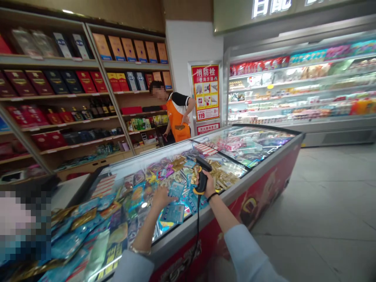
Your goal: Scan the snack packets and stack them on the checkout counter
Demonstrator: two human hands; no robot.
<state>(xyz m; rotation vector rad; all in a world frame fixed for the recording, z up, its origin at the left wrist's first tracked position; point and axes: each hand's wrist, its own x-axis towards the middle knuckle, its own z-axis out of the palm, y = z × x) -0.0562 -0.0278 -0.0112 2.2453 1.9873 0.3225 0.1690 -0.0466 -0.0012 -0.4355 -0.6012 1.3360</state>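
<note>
My right hand (209, 184) is wrapped round the grip of a black and yellow barcode scanner (201, 181), held above the chest freezer. Its head tilts up at the top, and a black cable (197, 223) hangs from the grip. My left hand (161, 198) is spread over the packets with its thumb stretched to the right. Beside the thumb lies a blue packet (176, 189); another blue packet (173, 214) rests just below. Whether the left fingertips touch a packet is hard to make out. Gold packets (225, 178) lie right of the scanner.
The glass-topped freezer (235, 205) runs away to the right. Blue and gold packets (73, 239) are heaped at the lower left. A person in an orange apron (178, 121) leans by the shelves (58, 98) behind. A lit refrigerated display (293, 90) stands at the back right.
</note>
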